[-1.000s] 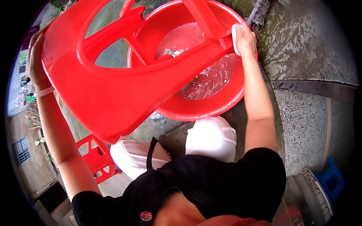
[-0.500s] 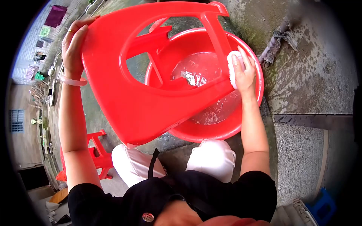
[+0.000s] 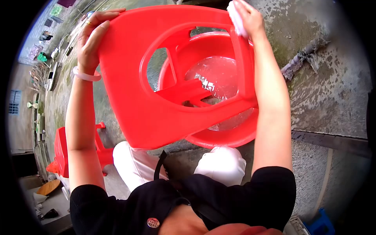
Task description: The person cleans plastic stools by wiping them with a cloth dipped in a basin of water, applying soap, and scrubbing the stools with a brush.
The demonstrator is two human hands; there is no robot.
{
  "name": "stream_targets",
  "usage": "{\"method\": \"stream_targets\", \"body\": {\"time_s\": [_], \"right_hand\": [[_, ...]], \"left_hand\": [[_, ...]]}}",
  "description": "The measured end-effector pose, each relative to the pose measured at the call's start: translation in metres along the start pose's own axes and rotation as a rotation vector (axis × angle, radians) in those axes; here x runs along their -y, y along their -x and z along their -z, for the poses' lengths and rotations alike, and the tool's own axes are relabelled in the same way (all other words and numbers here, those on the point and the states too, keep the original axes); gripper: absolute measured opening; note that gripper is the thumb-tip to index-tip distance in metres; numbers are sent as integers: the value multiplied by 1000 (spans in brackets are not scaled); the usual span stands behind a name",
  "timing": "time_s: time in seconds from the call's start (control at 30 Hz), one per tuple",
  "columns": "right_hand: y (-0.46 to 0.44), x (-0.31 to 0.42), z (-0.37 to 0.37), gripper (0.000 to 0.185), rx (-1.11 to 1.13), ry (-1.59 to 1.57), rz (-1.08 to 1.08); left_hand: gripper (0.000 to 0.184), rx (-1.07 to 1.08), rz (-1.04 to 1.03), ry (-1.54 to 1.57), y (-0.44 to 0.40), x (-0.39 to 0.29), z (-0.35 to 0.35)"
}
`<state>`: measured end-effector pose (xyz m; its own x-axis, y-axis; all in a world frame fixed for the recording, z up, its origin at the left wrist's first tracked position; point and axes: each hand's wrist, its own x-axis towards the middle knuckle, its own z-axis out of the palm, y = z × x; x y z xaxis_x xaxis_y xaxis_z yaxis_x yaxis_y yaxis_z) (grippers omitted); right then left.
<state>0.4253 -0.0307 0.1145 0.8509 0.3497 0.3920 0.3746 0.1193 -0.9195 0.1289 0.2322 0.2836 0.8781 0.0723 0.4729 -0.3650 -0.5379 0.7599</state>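
A large red plastic stool [image 3: 129, 82] is held up and tilted over a round red basin [image 3: 223, 141] of water. My left hand [image 3: 92, 37] grips the stool at its upper left edge, fingers wrapped over the rim. A pale band circles that wrist. My right hand [image 3: 250, 19] holds a white brush [image 3: 237, 19] against the stool's far right corner, at the leg end. Through the round opening in the stool, its inner braces and the rippling water show. The brush's underside is partly hidden.
Another red stool [image 3: 62, 150] stands on the ground at the left. My knees in white trousers [image 3: 221, 166] are just below the basin. A cloth-wrapped pipe [image 3: 305, 55] lies on wet concrete at the right. Part of a blue stool [image 3: 321, 223] shows at the lower right.
The right hand has moved the brush from the stool's lower right side up to its far right corner. The stool has turned slightly, and the head view has shifted.
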Motion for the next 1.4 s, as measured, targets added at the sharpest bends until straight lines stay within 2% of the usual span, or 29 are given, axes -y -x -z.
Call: {"method": "stream_targets", "body": {"time_s": [0.07,0.1,0.17,0.2,0.3,0.37,0.43,0.47,0.5,0.53,0.57,0.6,0.63,0.7,0.73,0.8,0.83,0.87,0.9,0.97,1.0,1.03,1.1,1.17,1.23,1.27,1.3,1.33,1.4], "right_hand": [[-15,-4,-7,29,-81,-187,-66],[-9,-5,-10,38,-227,45,109],[30,-9,7,35,-206,373,238],[62,-3,13,33,-198,432,219],[102,-28,42,34,-196,305,22],[107,35,17,33,-176,330,-30],[104,96,-38,35,-104,217,121],[100,118,-65,37,-102,308,271],[98,143,-94,43,-46,197,414],[92,153,-119,47,-47,255,590],[98,175,-135,50,-12,261,586],[92,176,-141,44,-22,312,715],[80,163,-135,42,1,399,745],[58,126,-109,39,61,563,801],[55,121,-88,36,78,535,670],[39,81,-39,32,87,381,60],[31,77,-14,36,47,672,-148],[23,44,9,41,-58,893,-22],[20,34,22,41,-49,801,-256],[28,45,1,41,-111,510,-226],[29,59,-13,42,40,467,-125],[37,81,-35,42,18,683,179],[64,117,-74,50,112,581,408],[64,119,-72,51,141,516,362],[50,90,-37,52,69,861,317],[33,50,-13,51,140,369,-129],[34,57,1,47,164,217,-407],[42,69,3,44,28,731,-248],[40,31,7,44,-120,439,-254]], "left_hand": [[28,-1,-32,-40,3,4,4],[27,-7,-49,-74,6,6,10],[25,14,-119,-51,15,9,11],[25,1,-127,-74,17,7,12],[30,-25,-69,-50,18,1,11],[31,-38,-67,-56,11,3,4],[32,-71,-135,-137,-1,9,-4],[42,-12,51,-10,-1,11,2],[38,-18,9,-2,-4,9,0],[35,-23,-31,7,-5,5,-4],[32,-30,-65,14,-5,4,-5],[32,-25,-76,-21,-3,7,2],[30,-84,-90,17,1,11,5],[28,-63,-132,-16,12,13,15],[27,-70,-125,16,14,14,19],[24,-91,-83,88,25,16,22],[23,-58,-76,66,29,16,20],[23,-30,-84,40,28,15,17],[22,1,-88,13,27,12,16],[21,-24,-60,55,25,9,14],[20,-36,-46,74,23,7,13],[19,-43,-28,92,23,7,12],[18,-18,-37,75,25,11,17],[17,0,-56,57,26,12,22],[16,-58,-72,113,31,9,21],[16,-64,-79,133,35,11,23],[16,-70,-75,156,41,12,22],[16,-54,-94,193,44,12,20],[17,-104,-98,164,45,11,21]]}}
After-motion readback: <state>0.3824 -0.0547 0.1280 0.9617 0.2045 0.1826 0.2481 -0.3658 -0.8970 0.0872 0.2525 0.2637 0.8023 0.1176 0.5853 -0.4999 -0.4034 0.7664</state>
